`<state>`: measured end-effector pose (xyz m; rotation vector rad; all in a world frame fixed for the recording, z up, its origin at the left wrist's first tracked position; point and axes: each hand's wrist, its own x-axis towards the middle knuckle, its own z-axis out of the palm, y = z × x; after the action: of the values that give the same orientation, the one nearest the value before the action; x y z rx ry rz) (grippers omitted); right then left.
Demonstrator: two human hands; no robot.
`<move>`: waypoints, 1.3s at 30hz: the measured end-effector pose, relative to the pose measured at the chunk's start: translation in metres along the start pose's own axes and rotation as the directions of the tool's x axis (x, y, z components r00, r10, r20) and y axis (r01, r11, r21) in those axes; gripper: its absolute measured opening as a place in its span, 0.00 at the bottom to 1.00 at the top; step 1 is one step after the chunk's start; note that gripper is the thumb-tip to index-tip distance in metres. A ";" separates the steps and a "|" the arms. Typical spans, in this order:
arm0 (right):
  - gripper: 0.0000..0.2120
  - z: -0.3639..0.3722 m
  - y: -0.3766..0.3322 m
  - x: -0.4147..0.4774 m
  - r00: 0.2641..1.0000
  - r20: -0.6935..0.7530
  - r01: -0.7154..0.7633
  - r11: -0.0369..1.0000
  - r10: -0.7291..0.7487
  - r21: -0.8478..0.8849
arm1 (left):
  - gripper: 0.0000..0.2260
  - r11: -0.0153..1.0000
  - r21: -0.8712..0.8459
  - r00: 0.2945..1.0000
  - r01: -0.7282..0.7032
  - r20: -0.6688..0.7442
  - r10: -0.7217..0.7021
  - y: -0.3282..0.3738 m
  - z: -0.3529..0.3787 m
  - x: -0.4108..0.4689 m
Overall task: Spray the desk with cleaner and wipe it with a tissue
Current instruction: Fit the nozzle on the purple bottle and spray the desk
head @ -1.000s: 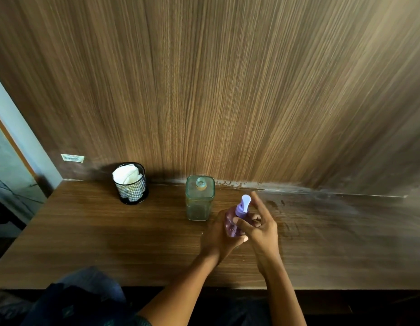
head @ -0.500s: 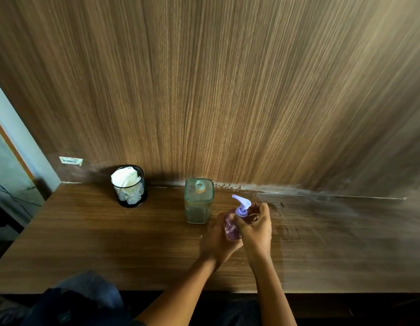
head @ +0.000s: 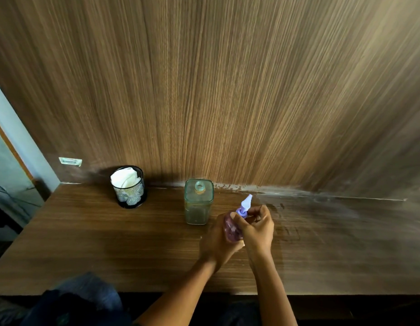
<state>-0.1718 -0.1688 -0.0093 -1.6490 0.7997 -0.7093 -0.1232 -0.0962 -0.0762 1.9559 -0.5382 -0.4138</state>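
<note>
1. Left hand (head: 216, 241): forearm enters from the lower centre and angles up to the right. The fingers are wrapped round the body of the purple spray bottle (head: 231, 229), gripping it from the left.
2. Right hand (head: 257, 228): forearm rises from the lower edge, just right of the left one. The fingers are curled in at the bottle's neck below the nozzle (head: 246, 203), with the thumb laid against the bottle. Both hands are clamped on the bottle and touch each other.
3. Purple spray bottle: held roughly upright at the tabletop (head: 110, 243), centre-right, nozzle pointing up and away. Whether its base touches the surface cannot be determined.
4. Tissues (head: 124, 178): white, stuffed into a black mesh cup (head: 131, 197) at the back left, well apart from the hands.
5. Glass bottle (head: 199, 203): uncapped, standing just left of the hands.
</note>
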 end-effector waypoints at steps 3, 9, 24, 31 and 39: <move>0.18 0.003 0.003 0.002 1.000 0.029 0.000 0.998 0.002 -0.060 | 0.23 1.000 0.001 1.000 -0.003 0.009 0.003 0.003 -0.002 -0.004; 0.20 -0.018 0.006 -0.003 0.966 0.246 -0.150 0.953 0.083 0.264 | 0.27 0.998 -0.005 0.998 0.059 -0.024 -0.059 0.001 0.001 -0.001; 0.19 -0.003 0.004 0.000 0.994 0.101 -0.045 0.996 0.037 0.074 | 0.26 1.000 0.019 1.000 0.003 0.003 -0.003 0.003 -0.001 -0.003; 0.16 -0.017 0.005 -0.003 0.975 0.210 -0.127 0.957 0.073 0.259 | 0.30 0.997 0.063 0.999 0.033 -0.034 -0.031 0.007 -0.001 -0.003; 0.14 -0.001 0.002 0.002 0.997 0.040 -0.067 0.991 0.062 0.118 | 0.23 0.999 0.042 0.999 0.033 -0.017 -0.033 0.006 -0.002 -0.004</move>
<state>-0.1712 -0.1714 -0.0106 -1.5176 0.7670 -0.6674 -0.1269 -0.0950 -0.0701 2.0097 -0.5088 -0.4101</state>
